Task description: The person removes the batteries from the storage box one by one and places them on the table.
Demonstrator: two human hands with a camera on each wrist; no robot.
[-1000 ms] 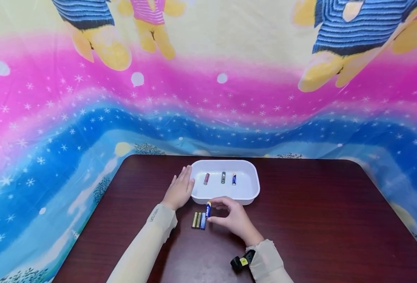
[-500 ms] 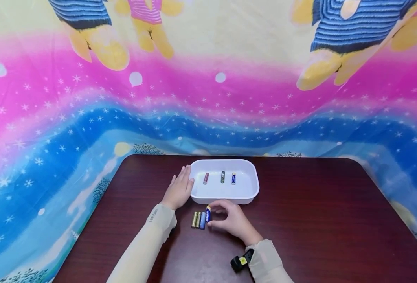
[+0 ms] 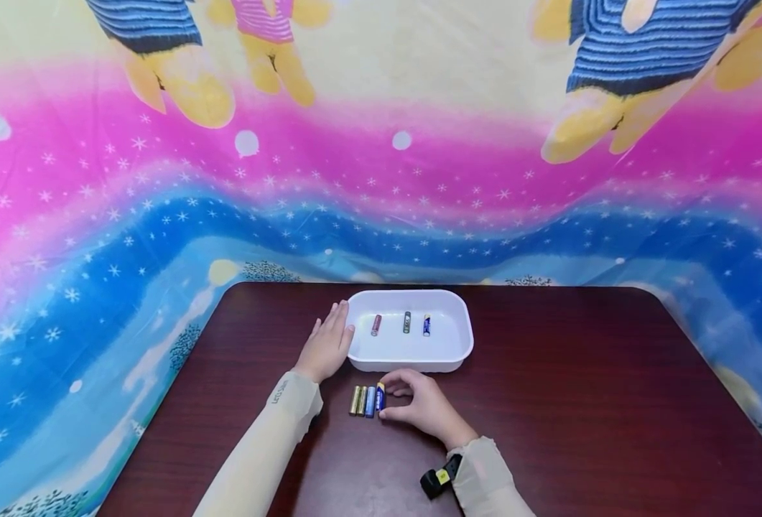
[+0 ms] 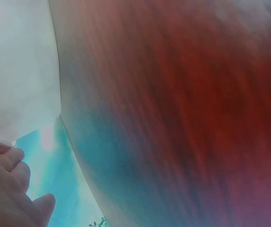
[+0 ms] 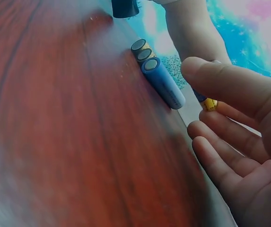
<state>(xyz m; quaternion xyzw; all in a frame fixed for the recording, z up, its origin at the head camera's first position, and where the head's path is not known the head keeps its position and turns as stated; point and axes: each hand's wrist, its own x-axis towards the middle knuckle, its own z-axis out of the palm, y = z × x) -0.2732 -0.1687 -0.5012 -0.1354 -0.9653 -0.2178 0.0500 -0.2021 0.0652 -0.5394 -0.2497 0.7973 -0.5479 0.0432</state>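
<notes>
My right hand (image 3: 427, 406) pinches a dark blue battery with a yellow end (image 3: 380, 397) between thumb and forefinger. It is beside a light blue battery (image 3: 370, 402), at the right end of a short row with two gold batteries (image 3: 358, 401). In the right wrist view the thumb hides most of the held battery, leaving its yellow end (image 5: 210, 104) showing. My left hand (image 3: 324, 346) rests with straight fingers against the left side of a white plastic tray (image 3: 413, 365). Inside the tray lie, apart from each other, a red battery (image 3: 376, 325), a green battery (image 3: 407, 322) and a blue battery (image 3: 426, 325).
Everything stands on a dark reddish-brown table (image 3: 568, 388). A printed cloth (image 3: 381, 179) hangs behind the table's far edge. A black wrist device (image 3: 437, 480) hangs at my right cuff. The tray is just beyond the battery row.
My right hand has lowered the dark blue battery toward me, bringing it level with the row beside the light blue one. The left hand and tray keep their places.
</notes>
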